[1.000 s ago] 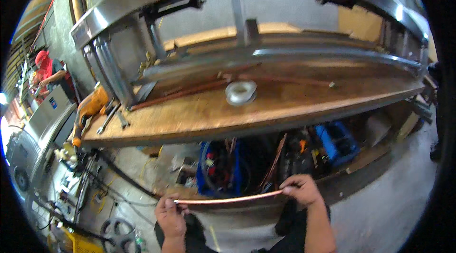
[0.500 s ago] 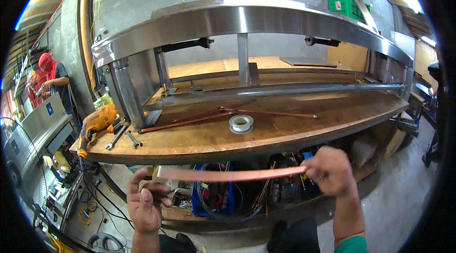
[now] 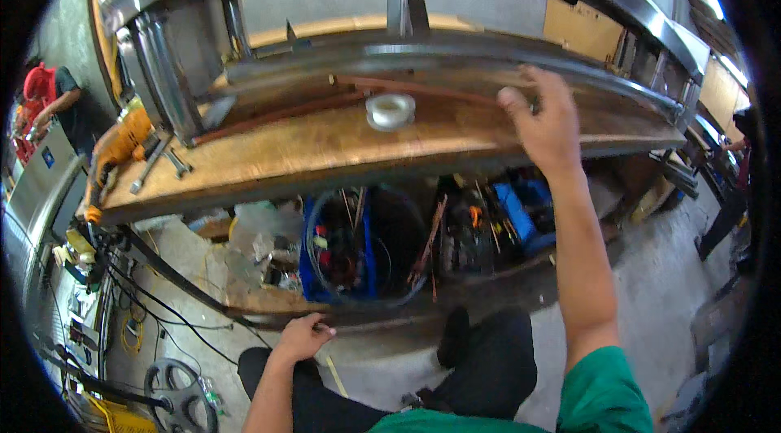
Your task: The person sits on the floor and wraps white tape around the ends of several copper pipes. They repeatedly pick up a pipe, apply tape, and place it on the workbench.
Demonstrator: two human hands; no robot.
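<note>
My right hand (image 3: 547, 117) reaches over the front of the wooden bench (image 3: 285, 158). Its thumb and fingers are apart, and nothing shows between them. Close to the thumb is the right end of a thin copper tube (image 3: 431, 90) lying on the bench. Another copper tube (image 3: 281, 117) slants down to the left on the wood. Between them stands a white spool of tape (image 3: 390, 112). My left hand (image 3: 304, 338) hangs low by my left knee, fingers loosely stretched and apparently holding nothing.
A steel frame (image 3: 167, 75) on legs stands on the bench. At the left lie an orange power tool (image 3: 126, 136) and wrenches (image 3: 150, 165). Blue bins (image 3: 370, 266) and coiled wire sit on the shelf below. A person in red headwear (image 3: 49, 95) works far left.
The copper strip that my right hand held up is out of that hand. My right hand has gone up over the bench, my left hand down to the knee. The view has tilted down.
</note>
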